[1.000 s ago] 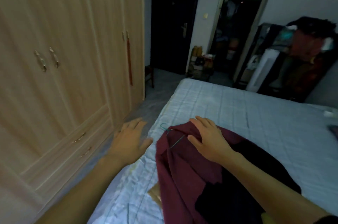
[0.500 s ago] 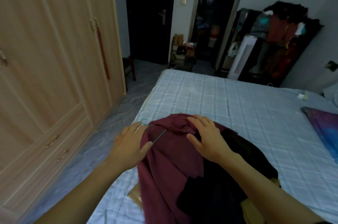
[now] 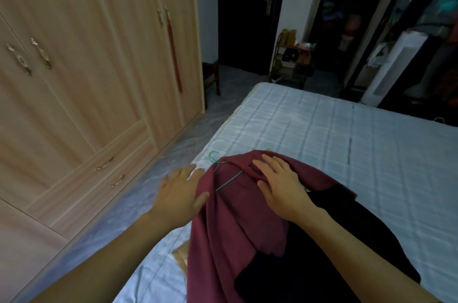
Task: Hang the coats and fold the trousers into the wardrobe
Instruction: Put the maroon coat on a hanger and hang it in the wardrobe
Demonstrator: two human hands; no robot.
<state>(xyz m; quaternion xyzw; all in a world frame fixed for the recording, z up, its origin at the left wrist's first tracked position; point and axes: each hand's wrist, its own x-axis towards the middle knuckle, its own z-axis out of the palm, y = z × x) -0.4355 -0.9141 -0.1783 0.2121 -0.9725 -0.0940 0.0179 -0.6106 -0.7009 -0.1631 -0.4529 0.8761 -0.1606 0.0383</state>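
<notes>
Bed [image 3: 322, 134] w/ a pale blue checked cover. Maroon coat [image 3: 235, 223] lies on its near part. Green wire hanger [image 3: 229, 180] pokes out the coat's top, black garment [image 3: 334, 253] touching the coat's right side, tan piece [image 3: 180, 254] peeking from under the coat's left edge, can't tell what it is.

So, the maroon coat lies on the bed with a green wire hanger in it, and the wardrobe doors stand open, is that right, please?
Not quite: the head view shows the wardrobe doors shut. The maroon coat does lie on the bed with a green wire hanger in it.
</notes>
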